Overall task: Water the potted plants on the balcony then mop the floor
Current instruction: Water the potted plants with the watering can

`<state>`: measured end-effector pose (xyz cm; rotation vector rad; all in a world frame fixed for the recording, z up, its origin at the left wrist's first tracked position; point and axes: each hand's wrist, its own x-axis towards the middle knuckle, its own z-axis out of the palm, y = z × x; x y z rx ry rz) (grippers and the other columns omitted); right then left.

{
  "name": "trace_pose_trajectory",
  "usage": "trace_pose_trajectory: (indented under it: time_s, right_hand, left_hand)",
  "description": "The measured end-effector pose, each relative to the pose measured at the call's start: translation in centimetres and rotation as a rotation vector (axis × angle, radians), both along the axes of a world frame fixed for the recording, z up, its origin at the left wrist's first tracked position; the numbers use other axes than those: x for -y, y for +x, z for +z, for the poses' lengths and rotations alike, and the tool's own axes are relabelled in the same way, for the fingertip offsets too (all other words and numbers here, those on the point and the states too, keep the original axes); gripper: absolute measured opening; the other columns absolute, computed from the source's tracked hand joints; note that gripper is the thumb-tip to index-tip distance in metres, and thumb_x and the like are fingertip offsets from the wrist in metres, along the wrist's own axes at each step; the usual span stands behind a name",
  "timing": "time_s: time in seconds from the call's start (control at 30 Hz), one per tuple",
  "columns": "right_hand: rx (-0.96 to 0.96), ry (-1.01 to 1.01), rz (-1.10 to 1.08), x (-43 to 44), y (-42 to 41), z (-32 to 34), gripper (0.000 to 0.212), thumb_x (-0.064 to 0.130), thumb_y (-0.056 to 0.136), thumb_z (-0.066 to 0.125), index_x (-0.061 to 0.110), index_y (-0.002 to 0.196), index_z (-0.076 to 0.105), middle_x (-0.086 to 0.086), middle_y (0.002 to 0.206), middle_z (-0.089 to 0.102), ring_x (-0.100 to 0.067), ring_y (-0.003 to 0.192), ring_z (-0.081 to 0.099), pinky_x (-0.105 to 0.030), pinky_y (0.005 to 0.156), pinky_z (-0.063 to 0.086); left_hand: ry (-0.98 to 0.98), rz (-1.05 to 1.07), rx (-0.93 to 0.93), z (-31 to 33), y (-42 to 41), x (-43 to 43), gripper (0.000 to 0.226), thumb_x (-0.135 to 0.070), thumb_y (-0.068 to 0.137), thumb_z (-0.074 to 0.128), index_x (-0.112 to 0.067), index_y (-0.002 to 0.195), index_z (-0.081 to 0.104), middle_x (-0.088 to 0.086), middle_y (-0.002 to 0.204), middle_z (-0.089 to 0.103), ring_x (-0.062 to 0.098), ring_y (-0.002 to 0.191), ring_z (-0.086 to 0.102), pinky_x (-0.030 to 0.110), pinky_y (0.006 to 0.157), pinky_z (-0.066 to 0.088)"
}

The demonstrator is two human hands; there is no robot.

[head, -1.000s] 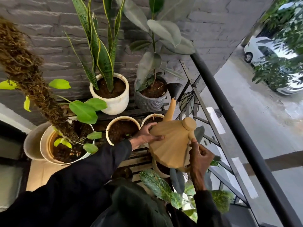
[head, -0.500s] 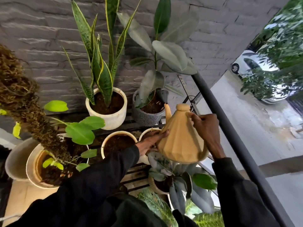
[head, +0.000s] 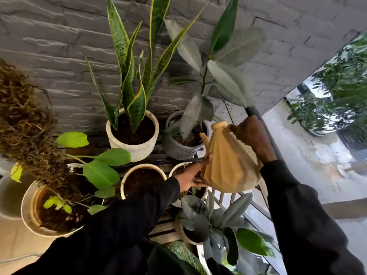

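Observation:
A tan faceted watering can point(head: 228, 161) is held in the air, its spout tilted toward the grey ribbed pot point(head: 178, 149) with the large-leaved plant. My right hand point(head: 251, 133) grips the can's handle from the upper right. My left hand point(head: 193, 175) cups the can's lower left side. A white pot point(head: 137, 149) with a snake plant stands left of the grey pot. In front of them sit a cream pot of bare soil point(head: 143, 180) and a smaller pot mostly hidden behind my left hand. No water stream is visible.
A big pot point(head: 33, 219) with a moss pole and bright green leaves stands at left. A grey-leaved plant point(head: 210, 219) is below the can. The black balcony railing point(head: 256, 114) runs along the right, with the street far below. A grey stone wall backs the pots.
The can has been turned upright and raised toward the grey pot. My right hand shifted from under it to its handle on top. The view moved closer to the pots.

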<state>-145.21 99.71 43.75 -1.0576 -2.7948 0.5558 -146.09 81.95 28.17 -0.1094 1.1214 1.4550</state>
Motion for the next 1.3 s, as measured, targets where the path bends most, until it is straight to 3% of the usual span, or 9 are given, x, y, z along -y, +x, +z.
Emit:
trace_pose_trajectory:
  time_s: [0.17,0.23,0.47,0.6,0.73,0.93,1.07,1.23,1.3]
  right_hand:
    - [0.02,0.021,0.019,0.0,-1.2,0.4,0.046,0.033,0.095,0.08,-0.009,0.082,0.068,-0.023,0.076,0.073,-0.042,0.068,0.067,-0.055,0.067,0.061]
    - [0.032,0.027,0.022,-0.1,-1.6,0.5,0.044,0.033,0.094,0.08,-0.009,0.084,0.069,-0.023,0.078,0.073,-0.039,0.067,0.066,-0.055,0.068,0.061]
    - [0.057,0.054,0.045,-0.8,-2.9,0.5,0.037,0.034,0.094,0.081,-0.001,0.087,0.07,-0.018,0.082,0.073,-0.038,0.074,0.072,-0.054,0.07,0.064]
    - [0.077,0.069,0.06,-1.9,-3.7,0.4,0.038,0.034,0.093,0.081,-0.001,0.084,0.069,-0.019,0.082,0.073,-0.034,0.07,0.067,-0.053,0.07,0.063]
    - [0.077,0.04,0.084,-2.6,-3.9,0.5,0.037,0.033,0.093,0.082,-0.002,0.086,0.071,-0.019,0.085,0.073,-0.033,0.073,0.063,-0.053,0.072,0.061]
    - [0.084,0.033,0.075,-2.7,-3.8,0.3,0.038,0.036,0.092,0.082,-0.001,0.09,0.072,-0.022,0.091,0.075,-0.047,0.087,0.073,-0.056,0.074,0.064]
    - [0.073,0.028,0.068,-2.9,-3.4,0.0,0.037,0.036,0.093,0.081,0.001,0.092,0.071,-0.019,0.093,0.075,-0.043,0.088,0.073,-0.054,0.075,0.063]
    - [0.065,-0.01,0.034,-3.1,-2.8,-0.3,0.042,0.039,0.093,0.081,-0.001,0.101,0.07,-0.021,0.099,0.075,-0.033,0.077,0.063,-0.041,0.066,0.052]
    - [0.076,-0.008,0.027,-3.1,-2.1,-0.3,0.043,0.041,0.093,0.08,-0.001,0.095,0.07,-0.019,0.091,0.075,-0.035,0.077,0.067,-0.045,0.067,0.058]
  left_hand:
    - [-0.011,0.001,0.008,0.0,-0.9,-0.4,0.071,-0.063,0.085,0.07,-0.021,0.139,0.049,0.013,0.116,0.06,0.036,0.111,0.06,0.048,0.095,0.056]
    - [-0.016,0.007,0.014,0.2,-1.2,-0.5,0.064,-0.061,0.084,0.072,-0.022,0.13,0.05,0.013,0.112,0.06,0.037,0.111,0.06,0.048,0.091,0.057]
    - [0.015,0.041,0.061,0.2,-1.8,-1.2,0.089,-0.066,0.062,0.083,-0.02,0.132,0.052,0.024,0.131,0.057,0.042,0.118,0.06,0.053,0.093,0.058]
    - [0.04,0.034,0.08,-0.4,-1.8,-1.7,0.072,-0.062,0.078,0.077,-0.023,0.133,0.053,0.022,0.123,0.06,0.039,0.112,0.063,0.053,0.096,0.056]
    - [0.041,0.045,0.091,0.0,-1.7,-2.0,0.069,-0.063,0.075,0.079,-0.023,0.127,0.056,0.023,0.125,0.06,0.04,0.114,0.063,0.056,0.098,0.055]
    - [0.001,0.068,0.087,0.3,-1.5,-2.2,0.068,-0.062,0.074,0.081,-0.02,0.121,0.054,0.023,0.123,0.06,0.041,0.115,0.061,0.056,0.096,0.056]
    - [-0.018,0.067,0.068,0.6,-1.3,-2.0,0.062,-0.062,0.077,0.078,-0.02,0.116,0.054,0.021,0.116,0.061,0.041,0.115,0.061,0.056,0.098,0.055]
    - [-0.022,0.039,0.046,1.0,-1.0,-1.7,0.068,-0.062,0.08,0.075,-0.019,0.127,0.051,0.02,0.115,0.06,0.04,0.114,0.061,0.053,0.094,0.056]
    - [-0.022,0.024,0.029,1.1,-0.8,-1.5,0.062,-0.06,0.083,0.074,-0.019,0.123,0.051,0.019,0.113,0.06,0.037,0.106,0.063,0.051,0.089,0.057]
